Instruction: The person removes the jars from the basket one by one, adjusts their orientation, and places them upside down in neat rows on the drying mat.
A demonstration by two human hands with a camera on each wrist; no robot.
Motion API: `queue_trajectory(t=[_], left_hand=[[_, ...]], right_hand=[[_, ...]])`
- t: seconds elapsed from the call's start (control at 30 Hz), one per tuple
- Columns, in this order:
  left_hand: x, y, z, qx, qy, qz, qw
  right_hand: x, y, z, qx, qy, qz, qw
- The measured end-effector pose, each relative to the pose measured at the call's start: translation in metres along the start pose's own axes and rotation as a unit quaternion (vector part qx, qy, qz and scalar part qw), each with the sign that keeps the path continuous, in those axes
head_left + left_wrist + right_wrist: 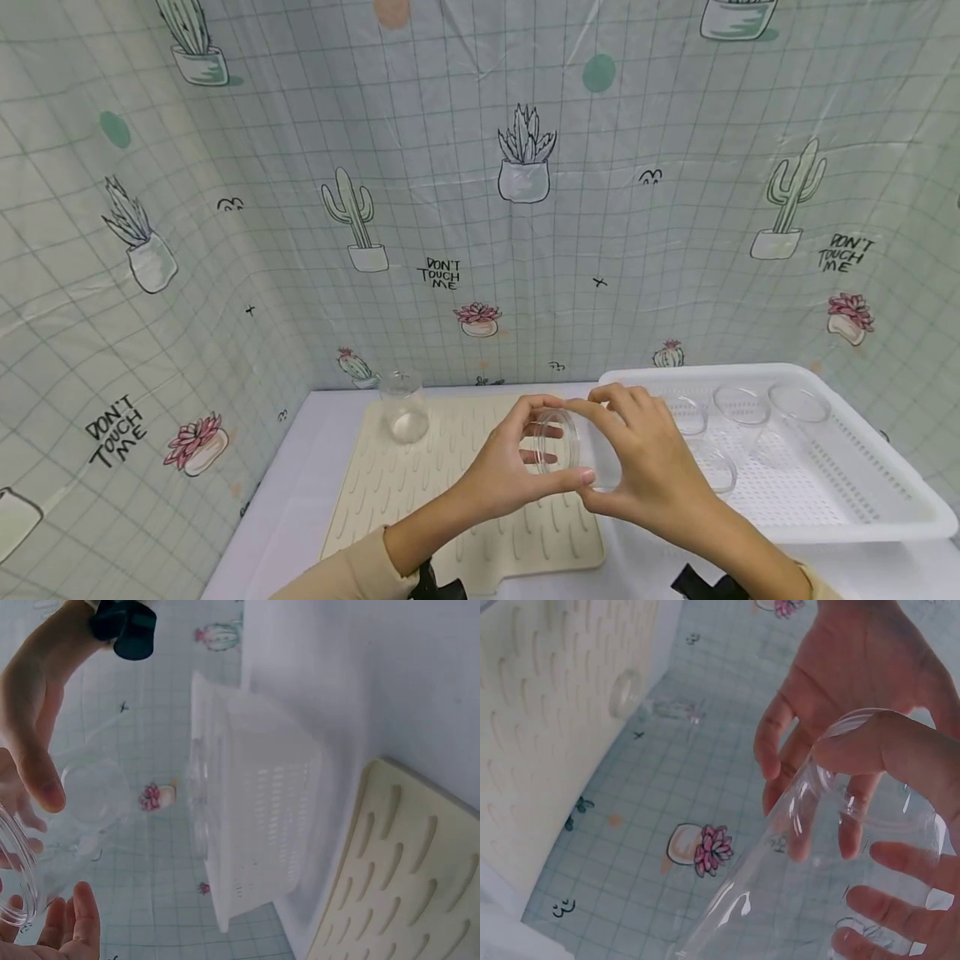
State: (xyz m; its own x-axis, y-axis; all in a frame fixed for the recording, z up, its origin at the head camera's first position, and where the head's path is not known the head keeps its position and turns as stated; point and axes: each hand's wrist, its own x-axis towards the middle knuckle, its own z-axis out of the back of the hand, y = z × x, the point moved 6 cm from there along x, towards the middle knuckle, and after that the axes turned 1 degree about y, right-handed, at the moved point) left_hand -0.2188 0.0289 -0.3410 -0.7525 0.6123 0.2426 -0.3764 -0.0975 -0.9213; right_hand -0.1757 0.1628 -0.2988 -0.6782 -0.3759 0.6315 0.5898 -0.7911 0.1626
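Between both hands lies a clear cup (566,442), tilted on its side with its ringed rim toward the left. The left hand (506,471) holds it at the rim, thumb in front and fingers behind. From the right, the right hand (648,462) grips the cup's side, its thumb near the left thumb. In the right wrist view the right thumb lies at the rim of the cup (742,900), and left fingers show through the clear wall. Another clear cup (407,412) stands at the back of the beige ridged mat (450,467).
On the right a white perforated basket (885,500) holds several clear cups (741,404). The mat lies on a white tabletop (277,475). Behind and to the left hangs a grid-patterned sheet (442,200) with cactus prints.
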Motion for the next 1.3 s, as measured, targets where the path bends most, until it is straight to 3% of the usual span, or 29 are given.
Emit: queue_trajectory(t=[0.37, 0.57, 0.73, 0.83, 0.93, 1.0, 1.07, 1.17, 1.2, 1.3], left_hand=[[0.0, 0.0, 0.003, -0.038, -0.01, -0.012, 0.9991], [-0.004, -0.021, 0.006, -0.077, -0.001, -0.011, 0.997], [-0.006, -0.021, 0.013, -0.081, 0.001, -0.009, 0.9967], [-0.007, -0.021, 0.019, -0.084, -0.006, -0.008, 0.9964], [-0.008, -0.022, 0.025, -0.083, -0.013, -0.01, 0.9964], [-0.008, -0.023, 0.027, -0.088, -0.014, -0.014, 0.9959], [-0.008, -0.022, 0.029, -0.089, -0.015, -0.014, 0.9958], [-0.007, -0.022, 0.031, -0.096, -0.017, -0.015, 0.9951], [-0.007, -0.022, 0.031, -0.097, -0.018, -0.015, 0.995], [-0.007, -0.022, 0.032, -0.103, -0.02, -0.019, 0.9943]], right_hand=[[0.001, 0.003, -0.005, -0.012, -0.002, 0.017, 1.0], [-0.002, -0.003, -0.003, 0.003, -0.003, 0.023, 1.0], [0.0, -0.005, 0.015, 0.096, -0.027, -0.005, 0.995], [0.001, -0.008, 0.025, 0.18, -0.039, -0.067, 0.981], [-0.003, -0.016, 0.027, 0.263, -0.055, -0.123, 0.955], [-0.007, -0.024, 0.021, 0.338, -0.07, -0.146, 0.927], [-0.013, -0.033, 0.012, 0.423, -0.085, -0.165, 0.887], [-0.022, -0.041, -0.004, 0.544, -0.108, -0.194, 0.809], [-0.025, -0.043, -0.01, 0.575, -0.116, -0.204, 0.784], [-0.03, -0.044, -0.023, 0.645, -0.131, -0.213, 0.722]])
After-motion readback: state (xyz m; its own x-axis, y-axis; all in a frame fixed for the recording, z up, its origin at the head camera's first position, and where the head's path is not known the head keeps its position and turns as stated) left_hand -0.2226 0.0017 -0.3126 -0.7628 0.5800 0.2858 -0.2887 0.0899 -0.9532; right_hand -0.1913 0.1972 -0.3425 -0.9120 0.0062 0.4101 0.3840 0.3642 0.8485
